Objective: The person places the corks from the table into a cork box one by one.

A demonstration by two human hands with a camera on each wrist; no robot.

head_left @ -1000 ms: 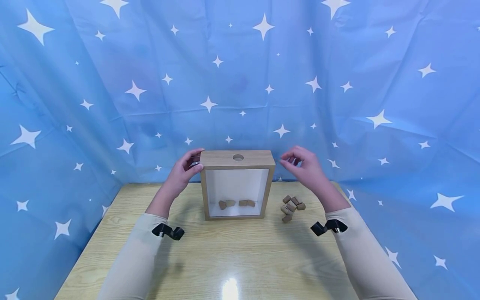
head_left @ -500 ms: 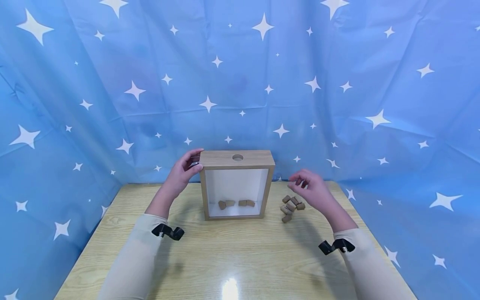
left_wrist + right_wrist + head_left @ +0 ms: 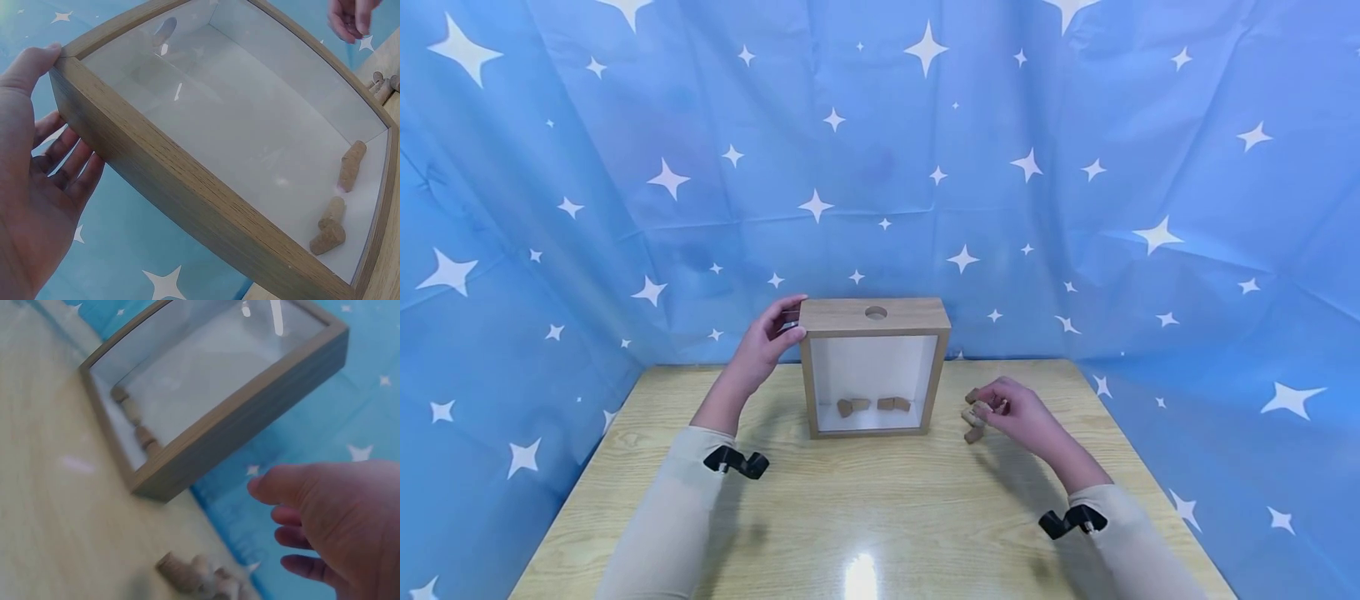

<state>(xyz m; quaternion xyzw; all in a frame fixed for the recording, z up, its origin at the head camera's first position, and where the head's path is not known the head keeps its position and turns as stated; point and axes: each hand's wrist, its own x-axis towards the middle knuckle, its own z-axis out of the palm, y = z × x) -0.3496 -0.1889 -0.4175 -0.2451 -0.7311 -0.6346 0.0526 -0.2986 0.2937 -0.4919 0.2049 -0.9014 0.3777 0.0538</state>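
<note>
A wooden shadow box (image 3: 917, 315) with a clear front and a round hole in its top stands upright on the table. My left hand (image 3: 756, 346) holds its upper left corner, thumb at the front edge and fingers along the side, as the left wrist view shows. Several wine corks (image 3: 845, 408) lie on the box's floor behind the pane. To the right of the box is a loose pile of corks (image 3: 973, 434). My right hand (image 3: 1022, 412) is over that pile and hides part of it; in the right wrist view its fingers (image 3: 290, 536) are loosely bent with no cork between them.
The pale wood-grain table (image 3: 865, 500) carries the box near its back edge. A blue star-patterned curtain (image 3: 880, 167) hangs close behind and along both sides. Black camera mounts (image 3: 736, 462) sit on both sleeves.
My right hand has come down and toward me, from beside the box's upper right corner to the cork pile. My left hand and the box have stayed put.
</note>
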